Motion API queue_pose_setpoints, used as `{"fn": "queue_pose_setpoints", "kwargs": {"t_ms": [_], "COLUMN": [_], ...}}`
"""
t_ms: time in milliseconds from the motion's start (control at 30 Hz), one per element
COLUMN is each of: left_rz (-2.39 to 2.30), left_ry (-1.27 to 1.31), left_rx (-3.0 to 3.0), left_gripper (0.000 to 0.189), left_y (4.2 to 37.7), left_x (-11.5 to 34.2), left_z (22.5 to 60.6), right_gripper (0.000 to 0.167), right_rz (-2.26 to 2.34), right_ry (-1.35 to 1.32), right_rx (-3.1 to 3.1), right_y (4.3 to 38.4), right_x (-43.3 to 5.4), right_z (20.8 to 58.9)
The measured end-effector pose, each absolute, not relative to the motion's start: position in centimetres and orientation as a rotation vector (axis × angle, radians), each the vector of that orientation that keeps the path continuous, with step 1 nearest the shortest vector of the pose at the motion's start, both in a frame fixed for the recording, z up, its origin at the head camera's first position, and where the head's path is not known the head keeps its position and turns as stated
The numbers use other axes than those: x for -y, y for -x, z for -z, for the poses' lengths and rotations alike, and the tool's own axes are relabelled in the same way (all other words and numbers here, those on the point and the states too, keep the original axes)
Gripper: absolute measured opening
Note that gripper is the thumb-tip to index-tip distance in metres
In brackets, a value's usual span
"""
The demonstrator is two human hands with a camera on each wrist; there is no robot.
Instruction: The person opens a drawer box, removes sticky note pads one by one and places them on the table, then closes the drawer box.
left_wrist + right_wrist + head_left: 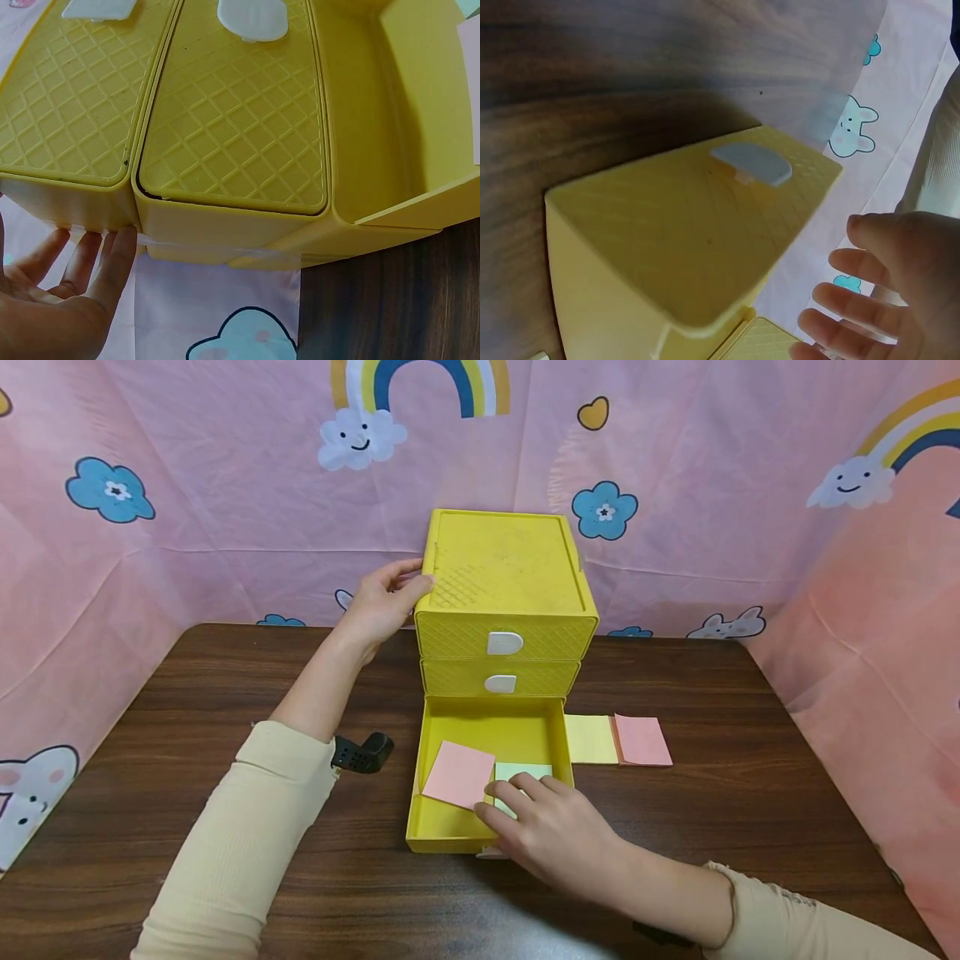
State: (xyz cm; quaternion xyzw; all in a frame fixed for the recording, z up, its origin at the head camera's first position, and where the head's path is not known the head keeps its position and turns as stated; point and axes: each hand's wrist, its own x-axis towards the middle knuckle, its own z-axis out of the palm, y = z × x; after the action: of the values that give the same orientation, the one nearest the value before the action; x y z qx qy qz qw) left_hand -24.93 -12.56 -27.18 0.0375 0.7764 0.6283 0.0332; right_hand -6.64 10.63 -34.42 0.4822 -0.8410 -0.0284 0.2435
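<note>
A yellow drawer unit (506,564) with white handles stands on the table, and its bottom drawer (480,722) is pulled out. My left hand (378,606) rests its fingers against the unit's left side; the left wrist view shows those fingers (114,262) fairly straight on the wall. Inside the drawer lie a pink sticky-note pad (459,774), slightly turned, and a light green pad (522,770) partly hidden by fingers. Over the drawer's front right part hovers my right hand (558,835), fingers loosely bent, nothing held. In the right wrist view it is beside the drawer front (697,232).
A pale yellow pad (591,740) and a pink pad (643,742) lie side by side on the table, right of the drawer. The two upper drawers (457,637) are closed. A patterned pink cloth (480,468) hangs behind the dark wooden table (360,860).
</note>
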Motion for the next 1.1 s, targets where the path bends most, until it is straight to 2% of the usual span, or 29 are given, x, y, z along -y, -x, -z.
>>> {"fn": "queue_pose_setpoints", "kwargs": {"t_ms": [633, 900, 1100], "left_rz": [-1.882, -1.893, -1.884], "left_ry": [-0.120, -0.118, -0.131], "left_rx": [-2.419, -2.402, -2.410], "left_gripper": [0.050, 0.049, 0.050], "left_y": [24.8, 24.8, 24.8], "left_x": [12.7, 12.7, 12.7], "left_z": [27.0, 27.0, 27.0], "right_gripper": [0.041, 0.051, 0.050], "right_rz": [0.151, 0.163, 0.165], "right_ry": [-1.364, -1.389, -1.395], "right_rx": [2.413, 2.494, 2.537], "right_y": [9.4, 10.4, 11.3], "right_x": [-10.1, -9.6, -9.1], "right_z": [32.7, 32.5, 32.5]}}
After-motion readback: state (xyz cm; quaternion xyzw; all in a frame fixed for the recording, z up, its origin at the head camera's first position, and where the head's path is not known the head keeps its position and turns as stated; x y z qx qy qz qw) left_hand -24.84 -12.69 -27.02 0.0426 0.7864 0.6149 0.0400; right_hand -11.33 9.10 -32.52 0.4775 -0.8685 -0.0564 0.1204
